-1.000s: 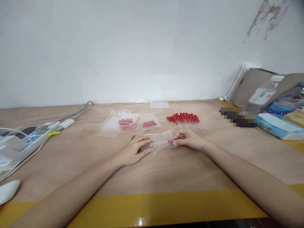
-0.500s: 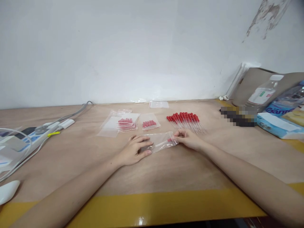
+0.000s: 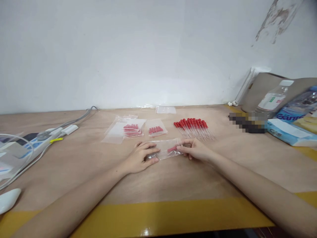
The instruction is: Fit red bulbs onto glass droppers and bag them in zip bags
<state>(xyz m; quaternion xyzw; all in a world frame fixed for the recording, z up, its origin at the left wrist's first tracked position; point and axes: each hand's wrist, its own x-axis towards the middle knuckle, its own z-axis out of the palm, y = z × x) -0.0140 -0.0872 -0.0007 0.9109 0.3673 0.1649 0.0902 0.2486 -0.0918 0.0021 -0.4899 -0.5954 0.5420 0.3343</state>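
A clear zip bag (image 3: 162, 154) lies between my hands with a red-bulbed dropper (image 3: 171, 149) inside it. The bulb faces the bag's right end; the dropper's thin tube is hard to make out. My left hand (image 3: 142, 157) rests at the left end, thumb and fingers curved around the plastic. At the right end, my right hand (image 3: 194, 149) has thumb and fingers closed on the bag, close to the bulb. Beyond it lies a fanned row of red-bulbed droppers (image 3: 190, 124). Filled bags (image 3: 156, 129) with red bulbs showing lie behind the held bag.
More filled bags (image 3: 132, 130) are stacked on flat clear bags (image 3: 112, 135) at left. A power strip (image 3: 32, 148) with cables lies further left. On the right are a tissue pack (image 3: 292, 132) and a plastic bottle (image 3: 272, 99). A white wall closes off the back.
The dropper has slid left, deeper into the bag, its red bulb now showing clear of my right fingers. My right fingers have shifted at the bag's end; my left hand stays put.
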